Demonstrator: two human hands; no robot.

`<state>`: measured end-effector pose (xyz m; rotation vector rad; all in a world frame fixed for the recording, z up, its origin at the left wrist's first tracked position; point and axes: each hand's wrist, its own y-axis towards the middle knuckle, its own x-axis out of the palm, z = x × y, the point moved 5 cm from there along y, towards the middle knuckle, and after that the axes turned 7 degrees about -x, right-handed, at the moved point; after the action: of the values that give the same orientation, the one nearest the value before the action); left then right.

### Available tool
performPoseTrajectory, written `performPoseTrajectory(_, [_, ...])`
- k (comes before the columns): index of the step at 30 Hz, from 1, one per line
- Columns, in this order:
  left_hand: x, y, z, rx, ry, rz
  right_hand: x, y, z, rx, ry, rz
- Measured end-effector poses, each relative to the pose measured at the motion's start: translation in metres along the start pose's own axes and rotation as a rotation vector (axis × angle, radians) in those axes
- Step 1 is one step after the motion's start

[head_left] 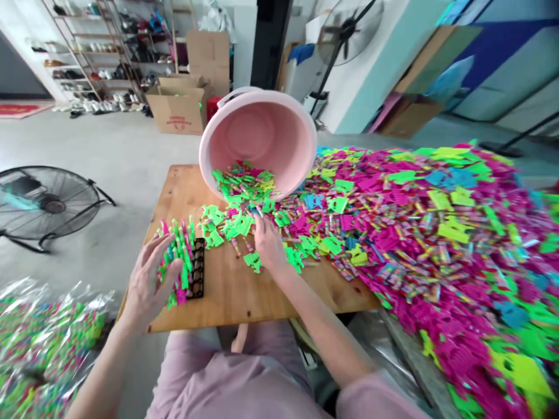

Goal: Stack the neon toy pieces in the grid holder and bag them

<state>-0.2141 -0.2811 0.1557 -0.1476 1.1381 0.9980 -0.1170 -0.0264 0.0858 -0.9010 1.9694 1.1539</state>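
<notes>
Standing near the table's (231, 297) left edge, the rack (199, 269) likely sits there to keep packed pieces (187, 247) upright beside the left hand (148, 276), whose thumb and fingers are apart. The right hand (268, 243) rests among loose pieces (238, 225) mid-table, fingertips close together; whether they grip one, I can't tell. Beyond, the tub (294, 131) lies tipped at the far edge, probably so pieces spill within reach.

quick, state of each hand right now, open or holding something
Left hand: open, at the upright pieces.
Right hand: at the loose pieces; cannot tell whether it holds one.
</notes>
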Motion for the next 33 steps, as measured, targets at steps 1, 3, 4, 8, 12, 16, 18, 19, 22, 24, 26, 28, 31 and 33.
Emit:
performPoseTrajectory(1, [-0.007,-0.004,-0.001,-0.016,-0.052,0.022,0.000,-0.011,-0.007,0.039,0.101,0.023])
performPoseTrajectory(3, [-0.014,-0.013,-0.001,-0.033,-0.076,0.033,0.010,-0.037,-0.026,0.121,0.367,-0.006])
performPoseTrajectory(4, [-0.014,-0.018,-0.002,-0.038,-0.060,0.019,0.019,-0.050,-0.036,0.163,0.512,-0.054])
performPoseTrajectory(8, [0.001,-0.031,-0.007,-0.022,0.028,-0.052,0.057,-0.087,-0.071,0.334,0.904,-0.238])
performPoseTrajectory(12, [0.011,-0.033,-0.007,0.021,0.082,-0.016,0.075,-0.092,-0.087,0.477,1.150,-0.223])
performPoseTrajectory(16, [0.010,-0.033,-0.002,0.020,0.098,0.004,0.088,-0.089,-0.105,0.595,1.458,-0.239])
performPoseTrajectory(18, [0.010,-0.034,-0.001,0.017,0.097,0.017,0.094,-0.090,-0.113,0.626,1.492,-0.236])
performPoseTrajectory(19, [0.010,-0.034,0.000,0.017,0.097,0.019,0.097,-0.091,-0.115,0.646,1.481,-0.234])
performPoseTrajectory(22, [0.012,-0.035,-0.001,0.020,0.102,0.019,0.101,-0.093,-0.114,0.680,1.343,-0.240])
performPoseTrajectory(24, [0.013,-0.036,-0.003,0.018,0.113,0.018,0.096,-0.093,-0.112,0.593,1.127,-0.254])
performPoseTrajectory(26, [0.014,-0.037,-0.005,0.018,0.126,0.021,0.084,-0.090,-0.112,0.411,0.830,-0.257])
performPoseTrajectory(28, [0.014,-0.037,-0.004,0.024,0.142,0.025,0.072,-0.088,-0.118,0.213,0.549,-0.272])
performPoseTrajectory(31, [0.014,-0.037,0.001,0.029,0.167,0.000,0.067,-0.087,-0.132,0.046,0.287,-0.356])
performPoseTrajectory(33, [0.015,-0.036,0.006,0.037,0.186,-0.009,0.070,-0.083,-0.137,0.012,0.210,-0.410])
